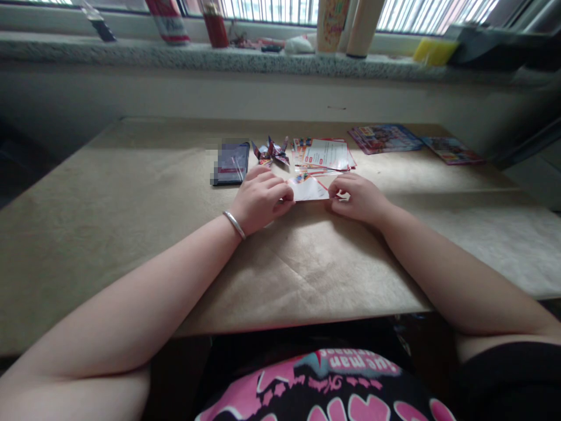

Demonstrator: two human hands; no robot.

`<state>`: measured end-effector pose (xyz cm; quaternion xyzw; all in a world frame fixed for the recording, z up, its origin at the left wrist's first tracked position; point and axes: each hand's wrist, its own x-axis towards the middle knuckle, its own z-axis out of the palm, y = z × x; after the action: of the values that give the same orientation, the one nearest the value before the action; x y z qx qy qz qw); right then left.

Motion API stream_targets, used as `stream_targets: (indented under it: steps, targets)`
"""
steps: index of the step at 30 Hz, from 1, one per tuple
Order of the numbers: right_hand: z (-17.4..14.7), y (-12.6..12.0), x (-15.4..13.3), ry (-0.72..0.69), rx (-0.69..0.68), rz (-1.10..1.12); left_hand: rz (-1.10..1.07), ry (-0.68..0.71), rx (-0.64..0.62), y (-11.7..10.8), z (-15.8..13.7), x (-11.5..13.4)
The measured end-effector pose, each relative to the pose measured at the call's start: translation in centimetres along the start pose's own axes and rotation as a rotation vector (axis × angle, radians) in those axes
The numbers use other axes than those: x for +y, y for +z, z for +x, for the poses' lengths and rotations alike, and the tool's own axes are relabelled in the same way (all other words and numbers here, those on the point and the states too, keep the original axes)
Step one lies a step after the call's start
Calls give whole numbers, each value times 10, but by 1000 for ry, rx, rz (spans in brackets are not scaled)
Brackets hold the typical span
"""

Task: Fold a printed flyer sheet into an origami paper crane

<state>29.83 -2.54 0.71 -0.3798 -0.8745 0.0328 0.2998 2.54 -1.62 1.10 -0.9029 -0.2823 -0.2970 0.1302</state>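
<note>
A sheet of printed paper (310,190), white with some colour at its top and right edges, is stretched between my hands just over the table. My left hand (265,196), with a silver bangle at the wrist, pinches its left end. At the right end, the fingers of my right hand (357,196) are closed on the same paper. Beyond my left hand sit folded paper figures (270,152) with dark, pointed tips. A stack of printed sheets (326,155) lies just behind the held paper.
A dark phone or tablet (232,164) lies left of the folded figures. Glossy printed leaflets (385,138) and another pile of leaflets (453,150) are at the back right of the table (109,234). Bottles and a yellow sponge-like block (435,51) stand on the stone windowsill (263,60).
</note>
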Motion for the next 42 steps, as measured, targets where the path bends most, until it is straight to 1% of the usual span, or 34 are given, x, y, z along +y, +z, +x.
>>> stream_targets:
  steps: [8, 13, 16, 19, 26, 36, 42]
  targets:
    - [-2, -4, 10, 44, -41, 62, -12, 49, 30, 2, -2, -3]
    - [-2, -4, 11, 110, -98, 129, -47, 36, 7, 0, -2, -3]
    - [-3, -3, 12, 142, -109, 138, -63, 19, -21, 0, -2, -2]
    - [-3, -3, 14, 137, -117, 117, -72, -4, -44, 1, -2, -2]
    - [-3, -4, 17, 106, -118, 86, -52, -80, -32, 1, -2, -4]
    - [-4, -6, 18, 116, -152, 85, -54, -39, -17, 0, -3, -5]
    - [-5, -9, 23, 118, -162, 37, -32, -56, -12, 2, -5, -9]
